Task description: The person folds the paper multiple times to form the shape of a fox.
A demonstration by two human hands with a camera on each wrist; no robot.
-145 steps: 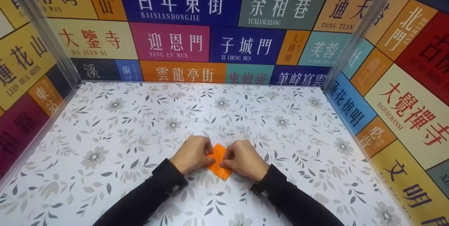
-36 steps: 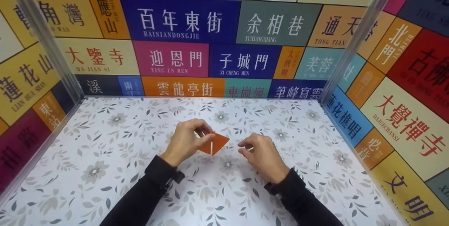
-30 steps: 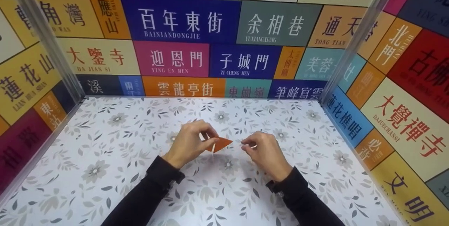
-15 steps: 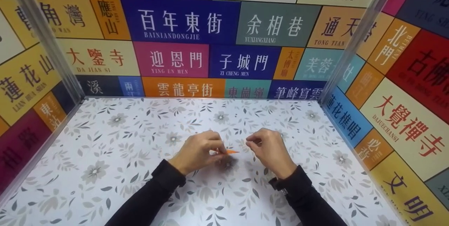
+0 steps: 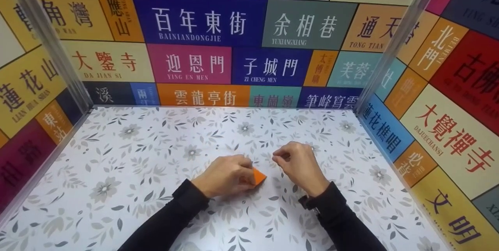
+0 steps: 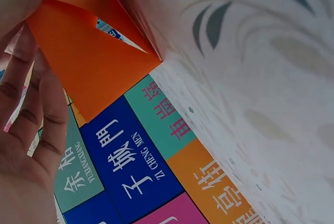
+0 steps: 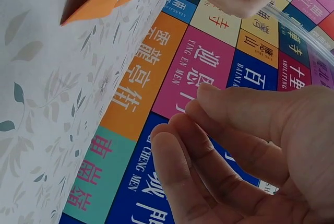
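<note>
A folded piece of orange paper is pinched at one corner between the thumb and fingers of my left hand, low over the flowered tabletop. In the left wrist view the orange paper shows a flat face and a gap between its folded layers, with one tip right at the table surface. Its gripped side is hidden behind the left hand in the head view. To the right, my right hand hovers apart from the paper. In the right wrist view its fingers are loosely bent with nothing between them.
The white tabletop carries a grey leaf and flower print. Colourful sign-printed panels enclose it: a back wall, a left wall and a right wall. Clear strips run up the corners.
Earlier both hands held the paper against the table. The right hand has let go and moved right; the left hand raised and turned the paper, then brought it down nearer me.
</note>
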